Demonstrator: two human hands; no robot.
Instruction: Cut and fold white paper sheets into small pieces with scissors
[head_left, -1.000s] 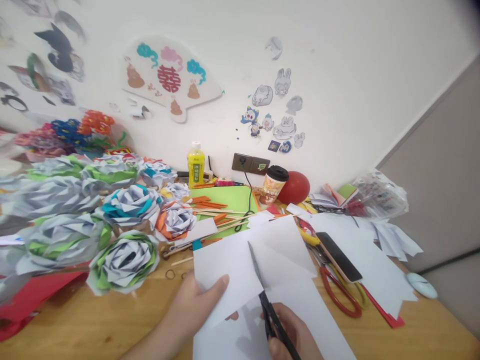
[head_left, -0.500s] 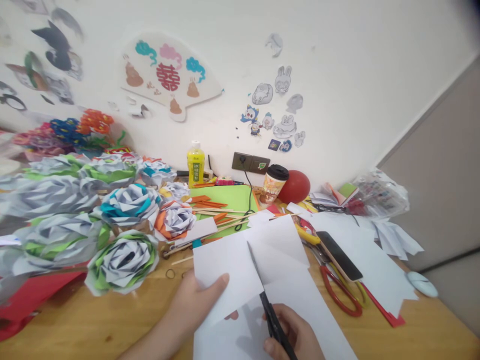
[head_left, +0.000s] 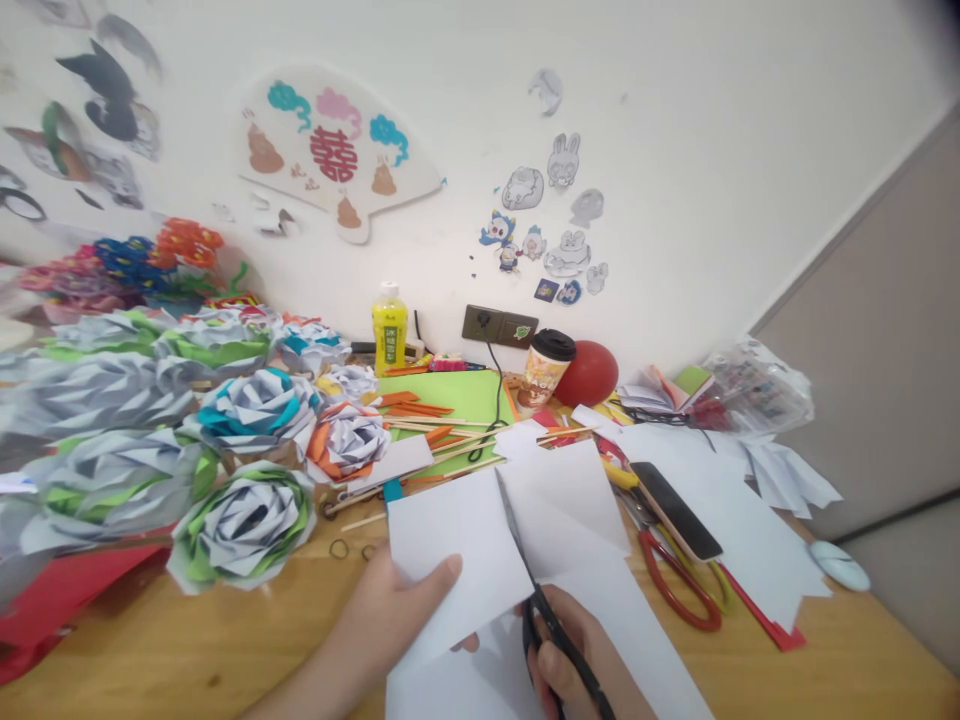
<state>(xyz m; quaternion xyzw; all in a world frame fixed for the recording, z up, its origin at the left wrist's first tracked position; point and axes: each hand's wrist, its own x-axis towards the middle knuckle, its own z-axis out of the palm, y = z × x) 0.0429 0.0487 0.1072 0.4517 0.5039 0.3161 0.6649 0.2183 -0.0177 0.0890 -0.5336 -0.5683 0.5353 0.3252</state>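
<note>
My left hand [head_left: 390, 615] pinches the lower left edge of a white paper sheet [head_left: 457, 540], thumb on top. My right hand [head_left: 574, 665] is closed round the handles of black scissors [head_left: 536, 600], whose blades run up through the sheet along a cut to about its far edge. The piece of paper to the right of the blades [head_left: 570, 500] lies a little apart from the held piece. More white paper [head_left: 637, 640] lies under both hands on the wooden table [head_left: 187, 650].
Several folded paper roses [head_left: 240, 520] crowd the left side. Red-handled scissors [head_left: 675, 580] and a phone [head_left: 675, 510] lie to the right. A coffee cup [head_left: 547, 370], yellow bottle [head_left: 390, 330], red ball [head_left: 592, 375], green sheet with sticks [head_left: 450, 400] and a mouse [head_left: 840, 565] stand further off.
The scissors have moved further up through the sheet, and the blades now reach its far edge. The right hand has come up a little higher into view. The left hand keeps its grip.
</note>
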